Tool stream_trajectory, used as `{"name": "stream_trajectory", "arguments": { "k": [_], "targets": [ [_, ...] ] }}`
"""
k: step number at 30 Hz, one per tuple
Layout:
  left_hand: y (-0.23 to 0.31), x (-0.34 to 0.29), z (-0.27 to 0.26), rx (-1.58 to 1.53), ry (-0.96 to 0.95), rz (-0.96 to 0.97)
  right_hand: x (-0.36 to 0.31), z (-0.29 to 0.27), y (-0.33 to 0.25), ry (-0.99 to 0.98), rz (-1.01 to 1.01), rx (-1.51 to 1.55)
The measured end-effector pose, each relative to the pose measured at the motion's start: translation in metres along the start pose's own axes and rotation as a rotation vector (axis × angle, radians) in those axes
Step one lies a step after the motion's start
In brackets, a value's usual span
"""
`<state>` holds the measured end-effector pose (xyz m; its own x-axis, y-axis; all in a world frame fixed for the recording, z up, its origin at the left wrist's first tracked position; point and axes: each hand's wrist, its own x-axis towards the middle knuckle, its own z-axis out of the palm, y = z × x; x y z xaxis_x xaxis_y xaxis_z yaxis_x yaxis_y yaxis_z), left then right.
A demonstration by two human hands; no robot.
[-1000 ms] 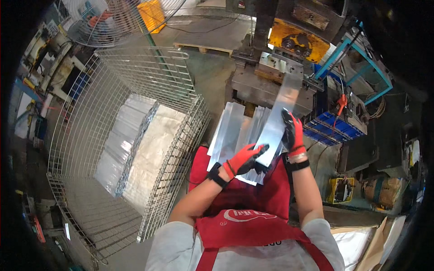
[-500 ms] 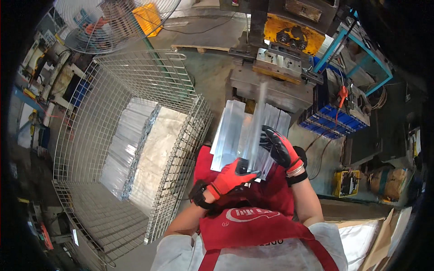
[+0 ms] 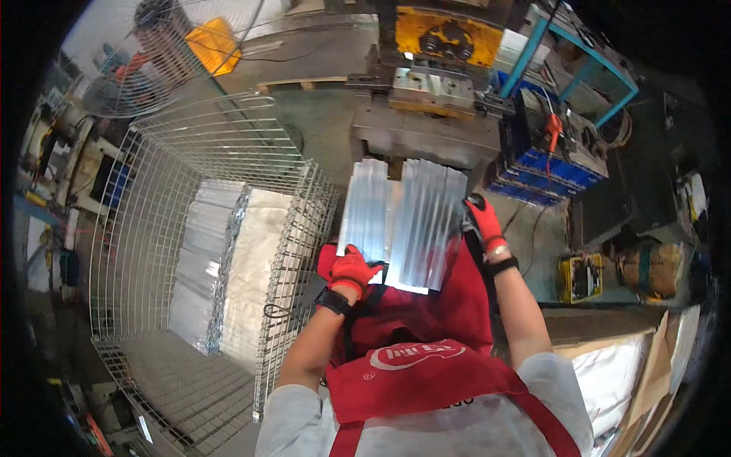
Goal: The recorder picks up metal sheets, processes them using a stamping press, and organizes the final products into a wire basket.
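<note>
A: What do the metal strips point(image 3: 428, 228) look like?

B: Long, narrow and silvery, with bright bluish reflections running lengthwise and straight edges. They lie overlapped, so the surface looks ridged.

A: Where are they, and how many?

B: In two stacks side by side, a narrow gap between. The left stack point(image 3: 367, 206) is narrower; the right stack is broader. Their near ends reach over the red apron point(image 3: 466, 293), their far ends point at the machine point(image 3: 426, 133). I can't count single strips; the edges run together.

A: And the hands?

B: Two, both in red gloves with black on the fingers. The left hand point(image 3: 353, 274) is at the near end of the left stack, thumb on it, fingers bent; whether they grip, I can't make out. The right hand point(image 3: 484, 219) has its fingers bent against the outer edge of the right stack; I can't say whether they grip anything there either.

A: Further out?

B: One wire basket point(image 3: 293, 282) on the left, with two piles inside: silvery strips point(image 3: 204, 259) and, beside them, something under a beige sheet point(image 3: 255, 270). Beyond it, one fan point(image 3: 148, 61) and one orange-yellow crate point(image 3: 213, 46). On the right, one small yellow box point(image 3: 567, 280).
</note>
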<state>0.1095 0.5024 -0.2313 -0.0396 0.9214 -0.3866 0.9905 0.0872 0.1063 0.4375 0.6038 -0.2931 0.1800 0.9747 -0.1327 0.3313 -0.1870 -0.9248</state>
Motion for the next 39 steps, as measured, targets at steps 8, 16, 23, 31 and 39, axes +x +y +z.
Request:
{"name": "stream_trajectory", "arguments": {
  "k": [8, 16, 23, 31, 39],
  "targets": [
    [-0.002, -0.014, -0.008, -0.036, 0.151, 0.03, 0.024, 0.028, -0.032, -0.179, 0.32, -0.921],
    [0.01, -0.037, -0.03, -0.182, 0.229, 0.088, 0.014, 0.035, -0.042, -0.009, 0.331, -0.902],
    [0.011, -0.047, -0.022, -0.259, 0.339, 0.155, 0.016, 0.028, -0.057, -0.149, 0.419, -0.856],
    [-0.004, -0.073, -0.017, -0.349, 0.335, 0.117, -0.013, 0.053, -0.061, 0.182, 0.161, -0.784],
    [0.007, -0.065, -0.023, -0.816, 0.145, 0.251, 0.02, 0.026, -0.026, -0.067, 0.123, 0.265]
  ]
}}
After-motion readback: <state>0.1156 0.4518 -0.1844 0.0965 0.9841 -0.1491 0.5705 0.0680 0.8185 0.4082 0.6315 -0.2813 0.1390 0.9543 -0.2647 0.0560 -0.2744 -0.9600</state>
